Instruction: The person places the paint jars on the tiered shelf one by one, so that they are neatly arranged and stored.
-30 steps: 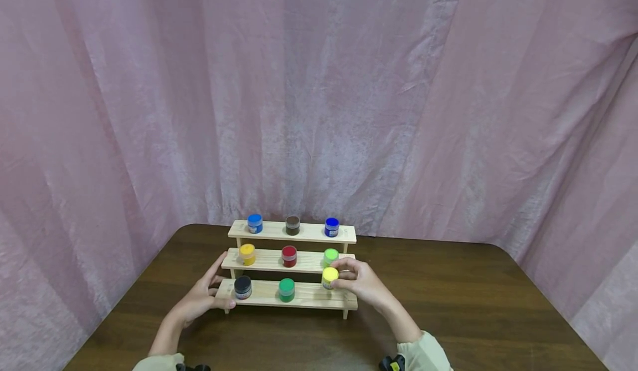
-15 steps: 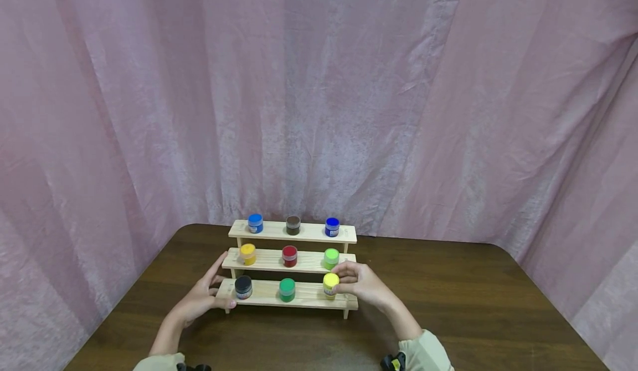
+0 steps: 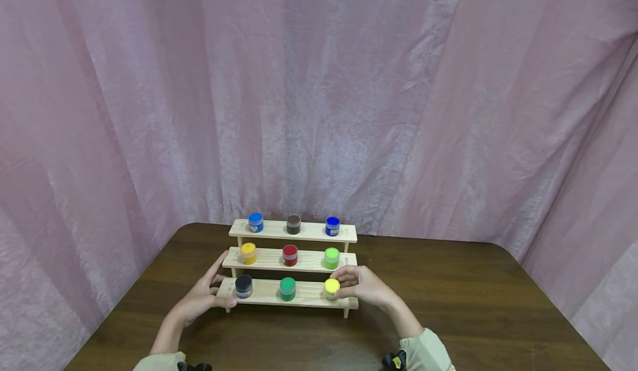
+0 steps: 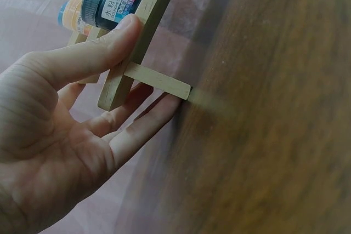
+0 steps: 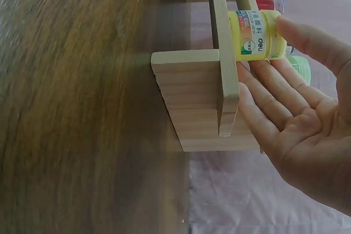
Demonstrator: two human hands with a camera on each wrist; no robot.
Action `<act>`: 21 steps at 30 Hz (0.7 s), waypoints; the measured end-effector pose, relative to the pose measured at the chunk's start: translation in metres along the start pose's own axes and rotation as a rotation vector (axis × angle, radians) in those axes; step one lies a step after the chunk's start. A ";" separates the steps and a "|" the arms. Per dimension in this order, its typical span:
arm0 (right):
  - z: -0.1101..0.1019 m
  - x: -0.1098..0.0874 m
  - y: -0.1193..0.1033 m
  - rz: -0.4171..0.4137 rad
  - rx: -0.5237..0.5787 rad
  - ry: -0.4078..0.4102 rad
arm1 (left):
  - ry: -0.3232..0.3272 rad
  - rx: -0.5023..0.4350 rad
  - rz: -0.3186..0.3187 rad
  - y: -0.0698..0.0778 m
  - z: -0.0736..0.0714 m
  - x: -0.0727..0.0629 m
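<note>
A three-tier wooden stand (image 3: 311,300) carries small paint jars, three on each tier. My right hand (image 3: 366,287) holds the yellow paint jar (image 3: 331,289) between thumb and fingers at the right of the bottom tier. In the right wrist view, this yellow jar (image 5: 256,35) sits upright on the board, thumb against its lid. My left hand (image 3: 198,299) grips the stand's left end. Its thumb (image 4: 123,36) lies on the bottom board's front edge beside the black paint jar (image 3: 243,286), with fingers curled behind. A green paint jar (image 3: 287,289) stands mid-tier.
The middle tier bears orange-yellow (image 3: 248,253), red (image 3: 290,255) and light green jars (image 3: 331,258). On the top tier stand blue (image 3: 256,222), brown (image 3: 293,225) and dark blue jars (image 3: 332,226). A brown wooden table (image 3: 448,293) lies beneath, with a pink curtain (image 3: 319,111) behind.
My right hand has lowered the yellow jar from in front of the light green jar onto the bottom tier, uncovering the light green one. My left hand stays at the stand's left end.
</note>
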State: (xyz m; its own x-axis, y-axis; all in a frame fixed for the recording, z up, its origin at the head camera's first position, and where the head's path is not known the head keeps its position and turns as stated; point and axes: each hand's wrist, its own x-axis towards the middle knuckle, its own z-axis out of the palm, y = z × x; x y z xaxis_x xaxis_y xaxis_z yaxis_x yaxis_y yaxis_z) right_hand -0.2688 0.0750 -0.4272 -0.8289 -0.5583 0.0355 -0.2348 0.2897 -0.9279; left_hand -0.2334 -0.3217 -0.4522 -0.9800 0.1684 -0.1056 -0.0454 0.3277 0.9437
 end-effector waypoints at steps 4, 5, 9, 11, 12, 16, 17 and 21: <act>-0.002 0.000 0.002 0.003 0.009 -0.023 | -0.008 -0.002 0.004 0.000 0.001 0.000; -0.002 -0.001 0.003 0.001 0.012 -0.029 | -0.010 -0.004 0.005 0.000 0.001 0.001; -0.004 -0.002 0.005 -0.015 0.007 -0.053 | -0.012 -0.003 0.008 0.000 0.001 0.002; -0.005 -0.002 0.005 -0.024 0.001 -0.058 | -0.012 -0.004 0.008 0.001 0.002 0.002; -0.005 -0.002 0.005 -0.025 0.001 -0.059 | -0.012 -0.005 0.008 0.001 0.002 0.002; -0.005 -0.002 0.005 -0.025 -0.002 -0.068 | -0.007 -0.001 0.002 0.000 0.002 0.001; -0.006 -0.002 0.005 -0.021 -0.005 -0.070 | -0.006 0.001 0.001 0.000 0.002 0.001; -0.006 -0.002 0.003 0.000 -0.030 -0.071 | -0.003 0.008 0.001 0.000 0.001 0.000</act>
